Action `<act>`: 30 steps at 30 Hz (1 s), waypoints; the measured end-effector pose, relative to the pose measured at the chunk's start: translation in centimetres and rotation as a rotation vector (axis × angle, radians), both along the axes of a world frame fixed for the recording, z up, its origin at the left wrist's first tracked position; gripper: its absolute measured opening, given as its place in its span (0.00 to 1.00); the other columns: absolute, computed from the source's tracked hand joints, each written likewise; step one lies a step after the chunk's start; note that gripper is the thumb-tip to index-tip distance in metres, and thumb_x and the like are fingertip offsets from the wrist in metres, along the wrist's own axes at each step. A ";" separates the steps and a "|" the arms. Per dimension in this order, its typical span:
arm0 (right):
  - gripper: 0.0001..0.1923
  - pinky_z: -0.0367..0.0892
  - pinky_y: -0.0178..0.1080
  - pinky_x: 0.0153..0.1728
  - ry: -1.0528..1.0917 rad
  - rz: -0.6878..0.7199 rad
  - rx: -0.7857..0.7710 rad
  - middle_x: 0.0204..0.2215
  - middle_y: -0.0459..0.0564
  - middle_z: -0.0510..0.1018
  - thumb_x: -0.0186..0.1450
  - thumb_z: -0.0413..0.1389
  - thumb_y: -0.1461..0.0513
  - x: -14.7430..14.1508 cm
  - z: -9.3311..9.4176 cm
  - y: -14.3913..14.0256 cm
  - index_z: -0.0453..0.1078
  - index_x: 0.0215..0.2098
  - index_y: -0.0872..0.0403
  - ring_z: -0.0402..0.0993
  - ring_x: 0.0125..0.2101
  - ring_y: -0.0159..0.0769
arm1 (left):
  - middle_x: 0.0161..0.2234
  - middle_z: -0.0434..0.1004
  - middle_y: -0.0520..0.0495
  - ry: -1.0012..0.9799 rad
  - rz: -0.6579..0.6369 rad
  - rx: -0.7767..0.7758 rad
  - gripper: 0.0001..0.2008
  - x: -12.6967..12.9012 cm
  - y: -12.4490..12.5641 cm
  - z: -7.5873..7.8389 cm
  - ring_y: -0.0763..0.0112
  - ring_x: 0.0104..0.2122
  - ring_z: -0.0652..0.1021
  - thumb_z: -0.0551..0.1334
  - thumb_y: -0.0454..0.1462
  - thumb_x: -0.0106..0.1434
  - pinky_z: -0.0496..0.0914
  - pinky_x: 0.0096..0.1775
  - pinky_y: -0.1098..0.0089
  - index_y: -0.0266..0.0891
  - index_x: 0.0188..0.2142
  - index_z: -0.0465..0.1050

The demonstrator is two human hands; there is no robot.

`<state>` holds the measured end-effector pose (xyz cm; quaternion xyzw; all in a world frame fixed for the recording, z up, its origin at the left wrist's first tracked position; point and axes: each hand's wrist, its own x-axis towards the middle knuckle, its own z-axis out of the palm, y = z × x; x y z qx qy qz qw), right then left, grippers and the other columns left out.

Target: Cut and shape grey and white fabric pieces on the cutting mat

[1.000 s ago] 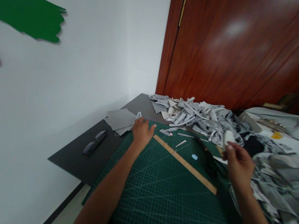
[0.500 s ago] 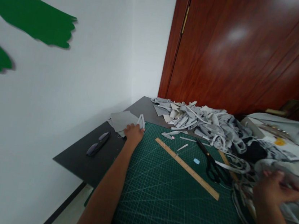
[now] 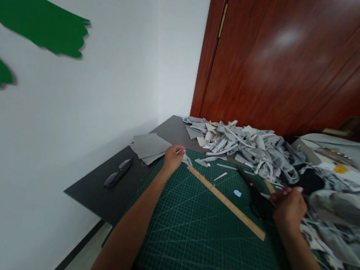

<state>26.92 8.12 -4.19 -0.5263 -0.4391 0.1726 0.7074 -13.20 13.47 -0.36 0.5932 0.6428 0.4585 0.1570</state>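
My left hand (image 3: 172, 157) is at the far left corner of the green cutting mat (image 3: 193, 237), fingers pinched on a small grey fabric scrap (image 3: 186, 159). My right hand (image 3: 289, 206) is curled, back toward me, right beside the handles of the black scissors (image 3: 253, 192) that lie on the mat. Whether it grips the handles is hidden. A long wooden ruler (image 3: 226, 202) lies slantwise on the mat between the two hands.
A heap of grey fabric strips (image 3: 247, 145) fills the table's far side. Printed grey cloth (image 3: 341, 207) is piled at the right. Grey sheets (image 3: 149, 145) and folded glasses (image 3: 118, 172) lie on the dark tabletop at left. A blue chalk piece (image 3: 237, 193) sits near the scissors. Behind stands a wooden door (image 3: 291, 56).
My left hand lifted the scrap from the grey sheets onto the mat's corner. My right hand let go of a white piece, reached into the cloth at right, then came back to the scissors.
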 end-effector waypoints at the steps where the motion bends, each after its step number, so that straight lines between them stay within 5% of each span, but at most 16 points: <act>1: 0.31 0.61 0.41 0.18 0.019 0.015 -0.009 0.18 0.40 0.63 0.63 0.51 0.30 -0.9 0.1 -0.3 0.58 0.26 0.46 0.61 0.16 0.34 | 0.44 0.85 0.41 -0.051 -0.059 0.005 0.10 0.7 0.0 -0.1 0.63 0.46 0.82 0.60 0.32 0.67 0.73 0.51 0.64 0.36 0.43 0.81; 4: 0.26 0.65 0.40 0.25 -0.078 0.095 -0.100 0.20 0.42 0.71 0.60 0.63 0.37 -3.3 0.3 -1.5 0.70 0.33 0.50 0.68 0.21 0.37 | 0.38 0.85 0.45 -0.175 -0.213 0.008 0.07 2.4 -0.2 -0.7 0.65 0.40 0.83 0.64 0.31 0.62 0.75 0.45 0.67 0.36 0.38 0.81; 8: 0.23 0.72 0.47 0.37 -0.465 0.267 -0.119 0.32 0.52 0.81 0.64 0.61 0.41 -6.2 0.1 -2.9 0.76 0.38 0.51 0.77 0.33 0.45 | 0.34 0.83 0.47 -0.300 -0.281 0.036 0.04 2.8 -0.6 -1.4 0.65 0.38 0.81 0.66 0.29 0.57 0.73 0.48 0.64 0.38 0.31 0.79; 11: 0.18 0.73 0.53 0.49 -0.661 0.409 -0.024 0.42 0.56 0.82 0.69 0.60 0.46 -8.1 -0.8 -3.6 0.77 0.44 0.50 0.79 0.43 0.51 | 0.34 0.81 0.47 -0.413 -0.360 0.023 0.06 2.6 -0.9 -1.0 0.66 0.37 0.79 0.69 0.32 0.57 0.72 0.46 0.65 0.38 0.36 0.79; 16: 0.26 0.64 0.58 0.65 -0.765 0.554 0.054 0.64 0.57 0.71 0.73 0.57 0.52 -10.4 -2.0 -4.9 0.64 0.68 0.44 0.67 0.65 0.53 | 0.35 0.82 0.44 -0.590 -0.664 -0.113 0.21 3.1 -2.4 0.4 0.68 0.31 0.79 0.73 0.49 0.56 0.72 0.37 0.68 0.35 0.42 0.80; 19: 0.35 0.61 0.60 0.66 -0.808 0.555 0.080 0.71 0.58 0.63 0.70 0.62 0.52 -11.0 -1.8 -5.5 0.59 0.72 0.42 0.60 0.69 0.55 | 0.35 0.82 0.44 -0.811 -0.914 -0.270 0.25 4.0 -3.6 1.1 0.69 0.31 0.78 0.79 0.48 0.50 0.70 0.37 0.70 0.35 0.41 0.81; 24: 0.08 0.67 0.57 0.55 -0.639 0.399 0.158 0.47 0.54 0.81 0.72 0.59 0.57 -11.2 -0.5 -5.8 0.80 0.46 0.45 0.76 0.50 0.52 | 0.37 0.82 0.46 -0.851 -1.065 -0.348 0.22 5.5 -4.7 1.4 0.70 0.34 0.79 0.79 0.46 0.52 0.69 0.39 0.71 0.37 0.43 0.82; 27: 0.05 0.71 0.47 0.41 -0.244 0.452 0.033 0.33 0.48 0.80 0.67 0.64 0.55 -11.5 0.4 -5.8 0.78 0.36 0.47 0.76 0.36 0.45 | 0.42 0.82 0.41 -0.951 -1.120 -0.350 0.26 5.8 -4.9 1.4 0.62 0.42 0.80 0.71 0.57 0.60 0.71 0.44 0.67 0.38 0.44 0.83; 30: 0.13 0.66 0.38 0.27 0.209 0.612 -0.204 0.25 0.43 0.76 0.61 0.69 0.51 -12.2 0.8 -5.8 0.74 0.31 0.48 0.68 0.25 0.37 | 0.55 0.79 0.37 -1.034 -1.219 -0.373 0.34 6.3 -5.2 1.2 0.54 0.54 0.76 0.68 0.62 0.59 0.70 0.52 0.61 0.42 0.54 0.80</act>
